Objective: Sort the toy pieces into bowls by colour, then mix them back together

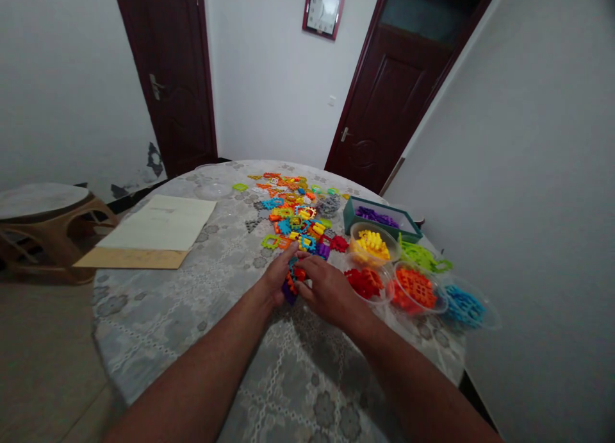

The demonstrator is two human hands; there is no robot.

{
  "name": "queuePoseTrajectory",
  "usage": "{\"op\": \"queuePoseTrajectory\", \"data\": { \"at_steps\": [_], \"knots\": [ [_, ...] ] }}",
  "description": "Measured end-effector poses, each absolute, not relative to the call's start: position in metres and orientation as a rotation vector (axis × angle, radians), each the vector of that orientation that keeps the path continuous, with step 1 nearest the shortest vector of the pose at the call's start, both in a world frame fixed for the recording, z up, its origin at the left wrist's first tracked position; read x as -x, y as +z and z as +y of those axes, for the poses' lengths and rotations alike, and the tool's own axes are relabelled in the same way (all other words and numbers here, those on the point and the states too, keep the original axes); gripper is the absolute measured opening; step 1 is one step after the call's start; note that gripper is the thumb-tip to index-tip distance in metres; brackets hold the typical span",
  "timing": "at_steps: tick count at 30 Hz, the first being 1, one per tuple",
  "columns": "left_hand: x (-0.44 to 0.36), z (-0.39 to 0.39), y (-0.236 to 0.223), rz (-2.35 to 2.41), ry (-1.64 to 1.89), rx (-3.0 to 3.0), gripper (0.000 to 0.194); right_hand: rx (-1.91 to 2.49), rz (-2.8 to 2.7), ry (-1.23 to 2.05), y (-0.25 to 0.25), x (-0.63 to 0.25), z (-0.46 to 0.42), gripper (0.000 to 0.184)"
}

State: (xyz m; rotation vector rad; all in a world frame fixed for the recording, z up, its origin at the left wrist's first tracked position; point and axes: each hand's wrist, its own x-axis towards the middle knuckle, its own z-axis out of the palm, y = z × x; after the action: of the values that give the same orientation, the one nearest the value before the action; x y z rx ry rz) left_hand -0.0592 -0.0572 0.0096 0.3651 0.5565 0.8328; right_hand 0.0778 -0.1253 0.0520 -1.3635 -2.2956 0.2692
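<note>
My left hand (pixel 277 276) is closed around a small bunch of toothed plastic building pieces (pixel 290 290) in purple, orange and blue, low over the near side of the pile. From the right, the bent fingers of my right hand (pixel 329 288) close on the same bunch, by a red piece (pixel 300 274). Both hands partly cover these pieces, so how they fit together is hidden. Just beyond the fingers spreads a mixed pile of colourful building pieces (pixel 295 224). A red piece (pixel 339 243) lies to the right of the pile.
Right of my hands stand clear tubs of yellow pieces (pixel 372 245), red pieces (pixel 364 283), orange pieces (pixel 416 289) and blue pieces (pixel 464 306). Green pieces (pixel 423 256) lie beside them. Behind is a green box (pixel 350 218) with purple pieces. Paper sheets (pixel 158 222) lie at left.
</note>
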Motion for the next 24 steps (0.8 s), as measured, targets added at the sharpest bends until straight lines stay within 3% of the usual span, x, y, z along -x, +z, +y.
{"op": "queuePoseTrajectory", "data": {
  "at_steps": [5, 12, 19, 24],
  "knots": [
    [0.060, -0.061, 0.013, 0.598, 0.787, -0.402, 0.026, 1.495, -2.328, 0.140, 0.050, -0.079, -0.130, 0.021],
    [0.058, -0.058, 0.005, 0.601, 0.767, -0.458, 0.020, 1.617, -2.348, 0.047, 0.053, -0.085, -0.142, 0.027],
    [0.062, -0.056, 0.008, 0.677, 0.807, -0.544, 0.019, 1.506, -1.891, 0.067, 0.062, -0.131, -0.159, 0.021],
    [0.061, -0.059, 0.018, 0.698, 0.814, -0.516, 0.021, 1.739, -1.472, -0.093, 0.068, -0.209, -0.179, 0.023]
  ]
}}
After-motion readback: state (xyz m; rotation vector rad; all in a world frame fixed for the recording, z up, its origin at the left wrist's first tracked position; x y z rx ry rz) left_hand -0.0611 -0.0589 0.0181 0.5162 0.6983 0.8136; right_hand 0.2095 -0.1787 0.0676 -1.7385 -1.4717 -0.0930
